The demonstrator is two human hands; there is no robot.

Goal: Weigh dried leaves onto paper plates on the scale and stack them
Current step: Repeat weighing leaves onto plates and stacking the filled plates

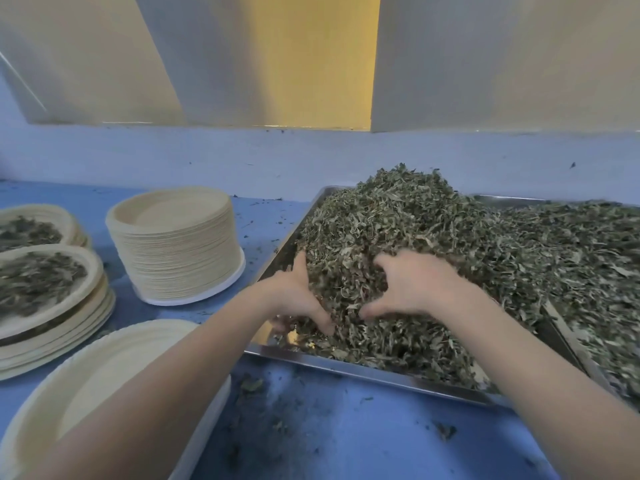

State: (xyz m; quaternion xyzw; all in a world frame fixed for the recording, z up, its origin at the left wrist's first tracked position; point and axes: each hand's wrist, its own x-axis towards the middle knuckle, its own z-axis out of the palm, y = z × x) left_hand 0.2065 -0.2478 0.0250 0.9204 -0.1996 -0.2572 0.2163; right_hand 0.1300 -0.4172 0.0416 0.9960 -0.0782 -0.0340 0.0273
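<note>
— Blue tabletop (329, 431) runs right under the camera, dusted with leaf crumbs. What sits closest?

— An empty paper plate (104, 382) at the lower left, on something white whose edge peeks out beneath it; probably the scale, but I cannot tell, as the plate and the left forearm cover it and the frame cuts the plate off.

— And the hands?

— Both are in the heap of dried leaves (398, 244) on the metal tray (346, 367). The left hand (298, 292) has its fingers dug down into the near left side of the heap, thumb raised along the pile; the fingertips are buried. The right hand (412, 285) lies on top with its fingers spread and bent into the leaves. They cup the pile from two sides, but whether either really grips a handful is hidden and blurred by motion.

— To the right?

— A second tray (568, 327) of leaves, cut off by the frame edge, just beside the first.

— Left side, further back?

— Two stacks of filled plates (52, 306), leaves on the top ones, the farther stack partly out of frame. Behind them, a tall stack of empty plates (173, 244) on a white base.

— The room?

— A pale blue wall strip (207, 154) behind the table, then slanted cream panels (104, 57) with a yellow one (311, 60) between.
</note>
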